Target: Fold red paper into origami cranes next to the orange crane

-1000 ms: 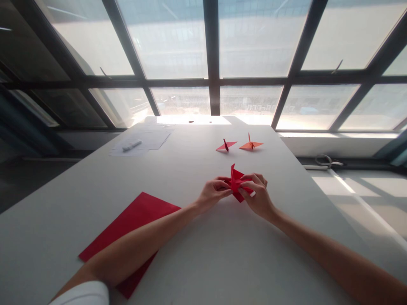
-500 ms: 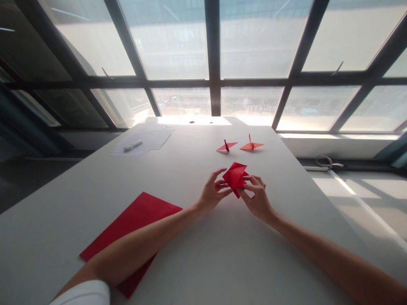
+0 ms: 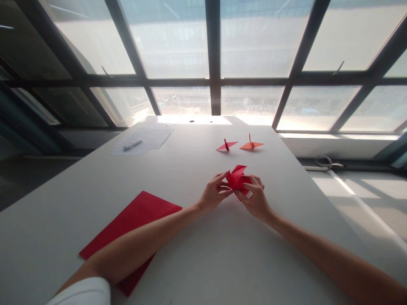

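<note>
A partly folded piece of red origami paper [image 3: 236, 177] is held between both hands just above the white table, its flaps spread apart. My left hand [image 3: 215, 191] closes on its left edge with thumb and fingers. From the right, my right hand [image 3: 255, 195] pinches the lower right part, and the fingers cover some of the folds. Beyond the hands stand a red paper crane [image 3: 227, 145] and an orange paper crane [image 3: 252, 145], side by side. A large red paper sheet [image 3: 133, 224] lies under my left forearm, which hides part of it.
The white table [image 3: 197, 254] runs toward tall windows [image 3: 254, 42] with dark frames. At the back left, white papers [image 3: 155, 139] lie with a white roll-like object [image 3: 132, 144] on top. A coiled cable [image 3: 324, 161] rests on the right beyond the table's edge.
My left fingers have closed in on the red paper's left edge. The paper has turned slightly and its upper flap looks folded over more. The cranes and the large sheet stay put.
</note>
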Motion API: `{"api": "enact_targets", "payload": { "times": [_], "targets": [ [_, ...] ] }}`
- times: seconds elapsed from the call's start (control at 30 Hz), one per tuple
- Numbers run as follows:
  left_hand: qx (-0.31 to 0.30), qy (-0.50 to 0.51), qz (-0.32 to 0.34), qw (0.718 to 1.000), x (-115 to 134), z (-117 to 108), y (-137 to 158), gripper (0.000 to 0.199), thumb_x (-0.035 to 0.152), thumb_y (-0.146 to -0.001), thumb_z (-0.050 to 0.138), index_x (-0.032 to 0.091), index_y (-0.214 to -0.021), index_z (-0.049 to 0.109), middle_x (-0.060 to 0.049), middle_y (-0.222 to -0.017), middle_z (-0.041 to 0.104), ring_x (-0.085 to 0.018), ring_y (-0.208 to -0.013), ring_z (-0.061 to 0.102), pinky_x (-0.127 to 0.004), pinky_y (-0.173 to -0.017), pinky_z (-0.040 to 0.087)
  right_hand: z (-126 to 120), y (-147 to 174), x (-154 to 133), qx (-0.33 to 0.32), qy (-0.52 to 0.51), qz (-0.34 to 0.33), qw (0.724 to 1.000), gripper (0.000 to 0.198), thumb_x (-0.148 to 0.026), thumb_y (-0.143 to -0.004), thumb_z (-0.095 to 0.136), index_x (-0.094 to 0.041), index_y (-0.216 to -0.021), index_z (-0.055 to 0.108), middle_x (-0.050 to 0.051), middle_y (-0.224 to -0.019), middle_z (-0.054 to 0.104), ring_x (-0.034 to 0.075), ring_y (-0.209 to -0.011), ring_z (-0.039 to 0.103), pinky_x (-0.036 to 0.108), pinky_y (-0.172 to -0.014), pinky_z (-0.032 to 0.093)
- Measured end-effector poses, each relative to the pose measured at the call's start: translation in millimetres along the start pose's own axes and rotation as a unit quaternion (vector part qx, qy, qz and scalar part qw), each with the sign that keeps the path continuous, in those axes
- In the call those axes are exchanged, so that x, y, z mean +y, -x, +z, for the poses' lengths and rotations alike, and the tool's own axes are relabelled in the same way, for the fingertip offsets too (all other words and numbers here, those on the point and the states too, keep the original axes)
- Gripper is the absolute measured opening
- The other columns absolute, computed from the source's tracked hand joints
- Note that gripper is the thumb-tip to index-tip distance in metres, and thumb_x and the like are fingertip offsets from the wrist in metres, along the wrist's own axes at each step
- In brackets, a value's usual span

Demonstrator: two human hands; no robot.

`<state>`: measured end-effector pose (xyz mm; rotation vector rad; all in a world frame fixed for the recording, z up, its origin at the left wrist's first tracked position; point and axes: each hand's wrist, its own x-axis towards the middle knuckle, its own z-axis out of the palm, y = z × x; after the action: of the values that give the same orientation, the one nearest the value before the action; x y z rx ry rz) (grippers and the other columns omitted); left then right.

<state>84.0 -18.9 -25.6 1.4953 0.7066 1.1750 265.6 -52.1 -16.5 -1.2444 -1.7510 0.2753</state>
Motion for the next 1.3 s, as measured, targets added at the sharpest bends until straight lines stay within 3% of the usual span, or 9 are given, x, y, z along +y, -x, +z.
{"api": "enact_targets", "payload": {
  "times": [0.17,0.33,0.5,0.63,0.77,0.87,1.03,1.17,1.3],
  "targets": [
    [0.012,0.020,-0.023,0.999,1.9,0.4,0.3,0.094,0.020,-0.075,0.080,0.030,-0.152,0.028,-0.013,-0.143,0.052,-0.019,-0.098,0.068,-0.038,-0.089,0.058,1.9,-1.6,5.3,-0.008,-0.060,0.018,0.998,0.007,-0.030,-0.081,0.072,-0.029,-0.087,0.074,0.004,-0.117,0.065,0.030,-0.115,0.050,0.049,-0.096,0.039],
    [-0.011,0.006,-0.019,1.000,5.2,1.4,0.9,0.076,0.024,-0.072,0.082,0.020,-0.141,0.051,-0.014,-0.131,0.062,-0.024,-0.104,0.066,-0.041,-0.090,0.056,2.7,-1.4,8.0,0.003,-0.073,0.022,0.997,0.007,-0.032,-0.078,0.074,-0.030,-0.084,0.074,0.004,-0.122,0.062,0.031,-0.117,0.050,0.050,-0.095,0.042],
    [-0.020,0.006,-0.036,0.999,7.3,0.0,0.6,0.070,0.027,-0.071,0.083,0.017,-0.135,0.057,-0.013,-0.110,0.071,-0.025,-0.096,0.069,-0.038,-0.081,0.058,-2.4,0.8,-5.6,-0.022,-0.042,-0.010,0.999,0.006,-0.030,-0.083,0.068,-0.029,-0.087,0.074,0.003,-0.126,0.061,0.031,-0.124,0.046,0.052,-0.102,0.036],
    [-0.029,0.015,-0.038,0.999,12.1,-3.4,-1.6,0.069,0.030,-0.074,0.082,0.017,-0.136,0.056,-0.015,-0.119,0.068,-0.028,-0.104,0.066,-0.039,-0.084,0.057,-6.4,2.0,-14.4,-0.016,-0.004,-0.038,0.999,0.017,-0.032,-0.085,0.066,-0.029,-0.100,0.072,0.004,-0.127,0.061,0.031,-0.128,0.044,0.053,-0.108,0.029],
    [-0.036,0.036,-0.046,0.998,17.2,-5.9,-3.3,0.065,0.032,-0.077,0.079,0.018,-0.136,0.056,-0.016,-0.131,0.061,-0.029,-0.108,0.064,-0.040,-0.088,0.056,-11.4,-3.8,-4.2,0.054,-0.038,0.022,0.998,0.043,-0.045,-0.085,0.065,-0.026,-0.124,0.062,0.010,-0.131,0.058,0.032,-0.125,0.047,0.053,-0.106,0.034],
    [-0.039,0.076,-0.064,0.994,18.4,-7.4,-4.4,0.066,0.033,-0.077,0.080,0.019,-0.136,0.055,-0.017,-0.131,0.062,-0.031,-0.111,0.063,-0.040,-0.089,0.054,-16.1,-12.1,11.3,0.079,-0.204,0.123,0.968,0.048,-0.056,-0.092,0.048,-0.023,-0.125,0.060,0.013,-0.128,0.061,0.030,-0.119,0.056,0.050,-0.100,0.043],
    [-0.068,0.147,-0.120,0.980,19.5,-10.7,-6.1,0.068,0.029,-0.074,0.081,0.019,-0.136,0.055,-0.017,-0.124,0.066,-0.031,-0.113,0.062,-0.040,-0.091,0.052,-17.9,-16.5,15.8,-0.076,-0.430,0.255,0.863,0.052,-0.062,-0.090,0.049,-0.025,-0.125,0.062,0.012,-0.123,0.066,0.028,-0.099,0.067,0.040,-0.076,0.057],
    [-0.062,0.183,-0.136,0.972,17.6,-12.9,-5.9,0.060,0.026,-0.073,0.081,0.017,-0.129,0.061,-0.017,-0.123,0.066,-0.031,-0.110,0.064,-0.038,-0.090,0.052,-13.3,-11.4,3.2,-0.100,-0.443,0.243,0.857,0.053,-0.049,-0.083,0.067,-0.026,-0.130,0.058,0.009,-0.120,0.067,0.024,-0.095,0.068,0.035,-0.074,0.057],
    [-0.034,0.205,-0.151,0.966,12.0,-14.4,-5.7,0.058,0.032,-0.078,0.077,0.018,-0.131,0.060,-0.016,-0.122,0.067,-0.028,-0.102,0.067,-0.035,-0.084,0.053,-10.3,-9.2,0.8,-0.100,-0.459,0.222,0.854,0.060,-0.041,-0.078,0.075,-0.027,-0.132,0.055,0.011,-0.136,0.057,0.026,-0.108,0.064,0.036,-0.078,0.058]
  ]
}}
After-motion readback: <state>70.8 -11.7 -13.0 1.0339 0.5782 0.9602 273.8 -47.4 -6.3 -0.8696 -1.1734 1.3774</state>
